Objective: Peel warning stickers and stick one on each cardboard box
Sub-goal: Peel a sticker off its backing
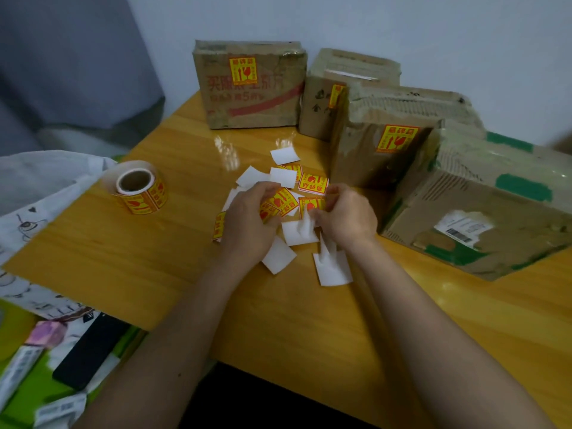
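Note:
Several cardboard boxes stand along the back and right of the wooden table (123, 252). The far box (247, 85), the small box (322, 97) behind and the middle box (371, 140) each carry a yellow-red warning sticker. The large box (483, 212) at the right shows only a white shipping label. My left hand (247, 221) grips a short strip of yellow stickers (280, 202). My right hand (346, 215) pinches one sticker (311, 205) with its white backing curling below. Loose stickers and white backing papers (332, 269) lie around both hands.
A roll of warning stickers (140, 188) stands at the table's left. Off the left edge lie white printed fabric (37, 187), a black flat object (89, 351) and small packets (21, 366). A pale wall rises behind the boxes.

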